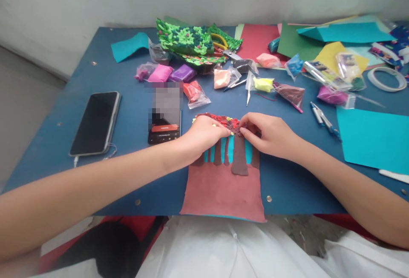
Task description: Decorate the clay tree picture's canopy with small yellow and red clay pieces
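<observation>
A clay picture (223, 190) lies at the table's front edge, with a reddish-brown ground, dark brown tree trunks on blue, and red, brown and yellow clay bits along its top. My left hand (207, 133) rests over the upper left of it, thumb and fingers closed together at the leaf bits. Whatever its fingertips hold is too small or hidden to name. At the upper right, my right hand (263, 131) pinches with thumb and forefinger at the top of the widest trunk (239, 154). Its fingertips touch the brown clay there, and any piece between them cannot be made out.
Two phones, one dark (96, 122) and one lit (165, 116), lie to the left. Bagged clay, such as a red packet (193, 93), spreads behind the picture. Blue paper (373, 137), a compass (325, 120) and a tape roll (386, 78) are at right. Green clay pieces (185, 37) stand at the back.
</observation>
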